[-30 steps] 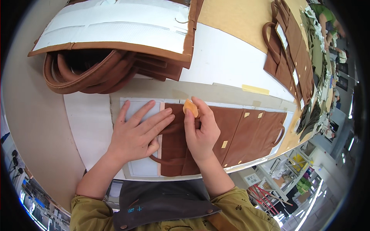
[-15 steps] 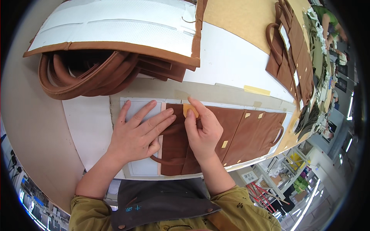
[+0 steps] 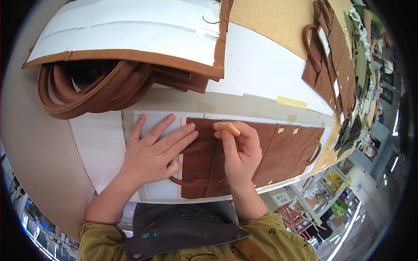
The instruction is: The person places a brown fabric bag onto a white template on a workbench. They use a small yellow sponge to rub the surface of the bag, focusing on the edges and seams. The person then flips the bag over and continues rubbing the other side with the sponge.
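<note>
My left hand point(image 3: 150, 152) lies flat with its fingers spread, on the pale board point(image 3: 161, 191), fingertips reaching over the left end of a row of brown leather-like panels point(image 3: 274, 156). Between the thumb and fingers of my right hand point(image 3: 244, 152) is a small, flat, tan piece with rounded edges point(image 3: 230, 127); its exact kind is unclear. That hand hovers over the panels near their far edge. A thin brown strap handle point(image 3: 191, 183) curves out by my left thumb, and another handle point(image 3: 316, 153) sits at the right end. Small yellowish tabs point(image 3: 281, 130) dot the panels.
At the far left, brown bag pieces with looped handles point(image 3: 82, 98) lie under a white-lined panel point(image 3: 130, 30). More brown pieces with a handle point(image 3: 328, 61) are stacked at the far right. Yellow tape point(image 3: 291, 102) marks the table. A shelf rack point(image 3: 322, 204) stands beyond the right edge.
My right hand has lifted the tan piece off the panels' far edge and moved slightly right and nearer, turning the piece. My left hand has stayed in place.
</note>
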`<state>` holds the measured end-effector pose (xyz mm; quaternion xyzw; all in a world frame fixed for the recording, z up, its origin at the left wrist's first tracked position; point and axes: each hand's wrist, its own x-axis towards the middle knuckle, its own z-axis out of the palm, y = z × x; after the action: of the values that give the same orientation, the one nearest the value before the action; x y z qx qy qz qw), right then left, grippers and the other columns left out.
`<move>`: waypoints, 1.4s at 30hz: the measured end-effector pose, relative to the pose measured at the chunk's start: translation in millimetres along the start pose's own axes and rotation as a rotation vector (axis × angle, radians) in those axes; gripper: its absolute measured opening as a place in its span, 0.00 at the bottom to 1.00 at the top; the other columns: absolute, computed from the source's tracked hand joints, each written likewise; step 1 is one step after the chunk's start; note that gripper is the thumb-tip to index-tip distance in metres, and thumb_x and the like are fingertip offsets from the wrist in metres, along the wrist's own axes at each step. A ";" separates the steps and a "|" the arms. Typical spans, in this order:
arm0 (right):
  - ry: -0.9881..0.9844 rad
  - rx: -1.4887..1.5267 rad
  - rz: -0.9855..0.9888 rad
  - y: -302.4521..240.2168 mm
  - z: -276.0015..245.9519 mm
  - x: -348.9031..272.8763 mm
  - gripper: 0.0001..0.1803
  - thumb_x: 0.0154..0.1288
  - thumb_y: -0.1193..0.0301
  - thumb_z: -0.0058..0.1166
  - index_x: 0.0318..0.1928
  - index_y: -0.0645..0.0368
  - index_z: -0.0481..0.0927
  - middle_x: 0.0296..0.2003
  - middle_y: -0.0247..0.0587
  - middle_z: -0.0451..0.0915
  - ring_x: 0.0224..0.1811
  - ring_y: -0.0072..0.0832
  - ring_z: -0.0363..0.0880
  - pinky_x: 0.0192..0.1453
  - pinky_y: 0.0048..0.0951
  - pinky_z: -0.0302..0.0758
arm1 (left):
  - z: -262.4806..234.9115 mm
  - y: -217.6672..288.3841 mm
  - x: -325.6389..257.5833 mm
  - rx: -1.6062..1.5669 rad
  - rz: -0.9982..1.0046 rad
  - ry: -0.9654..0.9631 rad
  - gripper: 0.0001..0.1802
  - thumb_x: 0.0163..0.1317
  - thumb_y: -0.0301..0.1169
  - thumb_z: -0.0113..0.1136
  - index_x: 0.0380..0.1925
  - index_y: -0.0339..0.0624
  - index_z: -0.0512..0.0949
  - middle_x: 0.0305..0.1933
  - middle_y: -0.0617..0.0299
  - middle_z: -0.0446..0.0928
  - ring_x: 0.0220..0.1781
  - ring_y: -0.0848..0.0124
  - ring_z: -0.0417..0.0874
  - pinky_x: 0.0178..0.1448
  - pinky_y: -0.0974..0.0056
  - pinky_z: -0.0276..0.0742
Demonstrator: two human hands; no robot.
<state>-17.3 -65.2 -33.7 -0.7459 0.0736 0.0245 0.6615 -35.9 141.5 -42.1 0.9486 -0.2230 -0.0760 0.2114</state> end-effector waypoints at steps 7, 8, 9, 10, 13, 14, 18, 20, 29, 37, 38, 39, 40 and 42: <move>-0.055 -0.091 0.030 -9.4 -2.8 -5.1 0.11 0.65 0.86 0.59 0.48 0.66 0.83 0.41 0.44 0.84 0.40 0.24 0.84 0.42 0.23 0.81 | 0.6 2.3 0.8 -0.006 -0.002 -0.004 0.33 0.49 0.34 0.60 0.61 0.68 0.80 0.69 0.83 0.74 0.74 0.71 0.68 0.80 0.41 0.46; -0.057 -0.182 -0.051 -9.6 -3.2 -2.1 0.12 0.65 0.85 0.60 0.48 0.66 0.83 0.41 0.45 0.84 0.39 0.25 0.84 0.41 0.23 0.81 | 0.7 2.0 0.9 -0.001 -0.002 -0.002 0.33 0.49 0.34 0.60 0.60 0.68 0.81 0.69 0.82 0.74 0.74 0.71 0.68 0.80 0.41 0.46; -0.059 -0.274 -0.131 -9.6 -3.6 2.3 0.12 0.64 0.85 0.61 0.48 0.66 0.82 0.41 0.45 0.84 0.39 0.26 0.84 0.41 0.23 0.80 | 1.0 1.7 2.2 -0.005 0.001 0.011 0.33 0.49 0.34 0.60 0.60 0.68 0.81 0.68 0.82 0.74 0.74 0.71 0.69 0.81 0.41 0.45; -0.064 -0.363 -0.206 -9.1 -3.5 3.9 0.12 0.64 0.85 0.61 0.47 0.65 0.82 0.41 0.46 0.83 0.38 0.26 0.84 0.40 0.24 0.80 | 1.3 2.2 1.5 -0.009 0.000 0.020 0.33 0.48 0.33 0.60 0.60 0.68 0.81 0.68 0.82 0.74 0.74 0.71 0.69 0.81 0.41 0.44; -0.019 -0.413 -0.254 -6.7 -3.3 4.0 0.11 0.63 0.83 0.63 0.46 0.64 0.82 0.40 0.45 0.83 0.37 0.29 0.84 0.39 0.24 0.79 | 1.8 2.7 1.6 -0.013 -0.006 0.029 0.33 0.48 0.33 0.59 0.60 0.68 0.81 0.68 0.82 0.75 0.74 0.71 0.69 0.82 0.42 0.42; -0.017 -0.401 -0.233 -5.8 -2.2 3.1 0.11 0.63 0.83 0.63 0.46 0.64 0.82 0.39 0.45 0.83 0.36 0.29 0.84 0.39 0.24 0.79 | 2.0 2.6 1.5 -0.013 -0.009 0.029 0.33 0.48 0.33 0.58 0.60 0.68 0.81 0.68 0.82 0.75 0.74 0.71 0.69 0.82 0.42 0.42; 0.002 -0.370 -0.129 -0.8 2.1 -7.3 0.11 0.64 0.82 0.64 0.46 0.64 0.82 0.35 0.41 0.83 0.31 0.26 0.82 0.36 0.24 0.79 | 2.6 1.5 0.9 0.000 -0.003 0.020 0.33 0.50 0.33 0.58 0.60 0.69 0.81 0.68 0.83 0.74 0.74 0.71 0.68 0.83 0.42 0.40; 0.041 -0.366 -0.097 0.6 6.5 -9.6 0.13 0.64 0.81 0.64 0.49 0.64 0.81 0.32 0.38 0.83 0.27 0.22 0.81 0.33 0.22 0.78 | 3.1 1.3 0.6 0.000 -0.002 0.023 0.32 0.50 0.34 0.58 0.60 0.69 0.81 0.68 0.83 0.74 0.75 0.71 0.68 0.83 0.42 0.40; 0.109 -0.434 -0.128 14.1 16.1 -8.4 0.18 0.64 0.81 0.65 0.55 0.65 0.80 0.28 0.33 0.81 0.21 0.15 0.76 0.26 0.17 0.74 | 3.4 0.7 0.1 -0.001 0.000 0.016 0.31 0.52 0.34 0.59 0.60 0.68 0.81 0.67 0.82 0.75 0.74 0.71 0.69 0.82 0.41 0.43; 0.096 -0.514 -0.169 12.2 18.7 -4.8 0.19 0.61 0.82 0.66 0.53 0.66 0.82 0.27 0.34 0.81 0.21 0.16 0.76 0.25 0.19 0.74 | 3.7 1.1 -0.5 -0.010 -0.010 0.033 0.29 0.52 0.34 0.58 0.58 0.67 0.82 0.67 0.81 0.76 0.74 0.71 0.69 0.82 0.42 0.43; 0.093 -0.515 -0.177 12.3 18.7 -4.7 0.19 0.60 0.82 0.66 0.53 0.66 0.82 0.26 0.34 0.81 0.21 0.17 0.76 0.25 0.19 0.74 | 3.8 1.2 -0.3 -0.009 -0.009 0.037 0.29 0.52 0.34 0.58 0.58 0.67 0.83 0.67 0.81 0.76 0.74 0.71 0.69 0.82 0.42 0.43; 0.091 -0.515 -0.184 12.5 19.1 -4.2 0.19 0.60 0.83 0.67 0.53 0.66 0.83 0.26 0.34 0.81 0.21 0.17 0.76 0.25 0.19 0.74 | 4.1 1.0 -0.2 -0.007 -0.008 0.037 0.29 0.52 0.34 0.58 0.58 0.67 0.83 0.67 0.81 0.76 0.74 0.71 0.70 0.82 0.42 0.43; 0.088 -0.515 -0.192 12.6 19.5 -3.8 0.19 0.59 0.83 0.67 0.52 0.66 0.83 0.26 0.34 0.81 0.21 0.18 0.76 0.25 0.19 0.74 | 4.2 0.6 -0.2 -0.004 -0.007 0.037 0.29 0.52 0.34 0.58 0.58 0.67 0.83 0.67 0.81 0.76 0.74 0.71 0.70 0.82 0.42 0.44; 0.095 -0.530 -0.198 12.3 20.2 -3.6 0.19 0.59 0.83 0.67 0.53 0.67 0.83 0.26 0.34 0.81 0.21 0.18 0.76 0.25 0.19 0.74 | 4.3 0.5 -0.1 -0.006 -0.007 0.039 0.29 0.52 0.34 0.58 0.58 0.67 0.83 0.67 0.81 0.76 0.73 0.72 0.70 0.82 0.42 0.44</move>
<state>-21.4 -46.3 -47.8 -0.8967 0.0223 -0.0565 0.4384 -37.2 139.6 -45.8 0.9501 -0.2153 -0.0589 0.2181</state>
